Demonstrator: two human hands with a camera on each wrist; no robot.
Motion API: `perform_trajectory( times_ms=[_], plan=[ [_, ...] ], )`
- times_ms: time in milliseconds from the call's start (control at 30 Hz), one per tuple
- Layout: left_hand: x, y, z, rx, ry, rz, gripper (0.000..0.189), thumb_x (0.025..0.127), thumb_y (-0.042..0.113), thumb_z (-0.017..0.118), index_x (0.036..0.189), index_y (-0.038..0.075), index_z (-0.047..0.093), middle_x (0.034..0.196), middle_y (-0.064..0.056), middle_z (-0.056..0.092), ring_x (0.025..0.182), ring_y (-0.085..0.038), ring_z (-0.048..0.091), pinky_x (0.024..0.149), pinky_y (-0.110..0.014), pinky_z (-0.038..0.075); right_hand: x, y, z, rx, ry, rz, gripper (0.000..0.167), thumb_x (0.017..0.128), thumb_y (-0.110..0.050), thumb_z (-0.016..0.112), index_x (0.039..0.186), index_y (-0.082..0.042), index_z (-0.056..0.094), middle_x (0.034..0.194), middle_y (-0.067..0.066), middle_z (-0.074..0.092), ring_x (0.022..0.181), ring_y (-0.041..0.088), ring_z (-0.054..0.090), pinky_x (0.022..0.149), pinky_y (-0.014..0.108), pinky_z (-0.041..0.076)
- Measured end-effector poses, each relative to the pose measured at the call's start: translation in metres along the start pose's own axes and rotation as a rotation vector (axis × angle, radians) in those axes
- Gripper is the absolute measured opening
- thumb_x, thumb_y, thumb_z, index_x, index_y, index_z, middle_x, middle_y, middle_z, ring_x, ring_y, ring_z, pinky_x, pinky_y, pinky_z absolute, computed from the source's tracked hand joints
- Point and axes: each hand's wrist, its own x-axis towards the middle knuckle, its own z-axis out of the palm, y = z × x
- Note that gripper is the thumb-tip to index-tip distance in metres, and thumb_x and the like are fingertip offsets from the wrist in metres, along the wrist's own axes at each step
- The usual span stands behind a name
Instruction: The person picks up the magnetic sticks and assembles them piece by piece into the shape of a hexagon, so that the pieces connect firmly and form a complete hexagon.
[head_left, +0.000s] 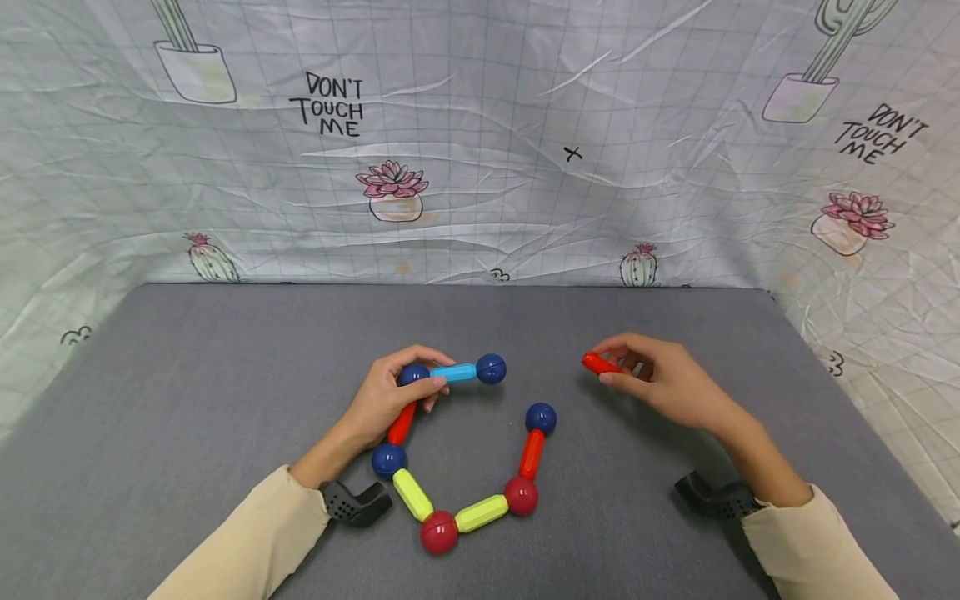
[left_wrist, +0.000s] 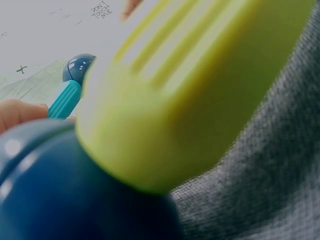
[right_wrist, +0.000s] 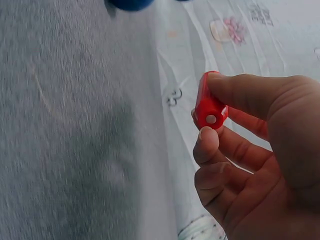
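Note:
My left hand pinches a light blue magnetic rod close to the dark blue ball at its left end. Another blue ball caps the rod's right end. From the held corner, an open chain runs toward me: a red rod, a blue ball, yellow-green rods, red balls and an upright-running red rod ending in a blue ball. To the right, my right hand holds a loose red magnetic rod between thumb and fingers, its metal-dotted end showing.
The pieces lie on a grey cloth-covered table. Behind it and along the sides hangs a pale sheet printed with cacti and words. Black wrist cameras sit at both cuffs, the left one close beside the chain.

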Motion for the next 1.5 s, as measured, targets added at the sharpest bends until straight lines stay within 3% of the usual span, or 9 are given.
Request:
perform_trajectory(
  times_ms=[433, 633, 833, 1500],
  plan=[
    [-0.001, 0.001, 0.000, 0.004, 0.002, -0.004, 0.019, 0.092, 0.001, 0.061, 0.110, -0.004, 0.062, 0.082, -0.023, 0.062, 0.057, -0.021, 0.053, 0.057, -0.028, 0.048, 0.010, -0.027, 0.012, 0.042, -0.011, -0.055, 0.028, 0.088, -0.023, 0.071, 0.115, -0.020, 0.064, 0.088, -0.008, 0.061, 0.077, 0.010, 0.056, 0.064, 0.026, 0.047],
    [-0.001, 0.001, 0.000, -0.007, 0.003, -0.008, 0.019, 0.092, 0.002, 0.062, 0.110, -0.004, 0.062, 0.082, -0.027, 0.060, 0.057, -0.021, 0.053, 0.057, -0.027, 0.048, 0.017, -0.036, 0.021, 0.078, -0.039, -0.078, 0.027, 0.089, -0.025, 0.070, 0.115, -0.020, 0.064, 0.088, -0.008, 0.061, 0.075, 0.011, 0.056, 0.063, 0.028, 0.048],
    [-0.001, 0.002, 0.000, -0.008, 0.006, -0.016, 0.019, 0.092, 0.002, 0.062, 0.110, -0.004, 0.062, 0.082, -0.024, 0.062, 0.057, -0.022, 0.053, 0.057, -0.028, 0.048, 0.023, -0.043, 0.030, 0.090, -0.070, -0.102, 0.027, 0.090, -0.024, 0.070, 0.115, -0.018, 0.064, 0.086, -0.009, 0.061, 0.072, 0.010, 0.055, 0.062, 0.029, 0.048],
    [-0.001, 0.002, 0.001, 0.005, 0.004, -0.019, 0.019, 0.092, 0.002, 0.062, 0.110, -0.003, 0.062, 0.082, -0.023, 0.062, 0.057, -0.021, 0.053, 0.057, -0.027, 0.048, 0.032, -0.060, 0.043, 0.097, -0.124, -0.109, 0.028, 0.091, -0.026, 0.068, 0.117, -0.017, 0.062, 0.089, -0.009, 0.061, 0.070, 0.010, 0.054, 0.060, 0.027, 0.047]
  ],
)
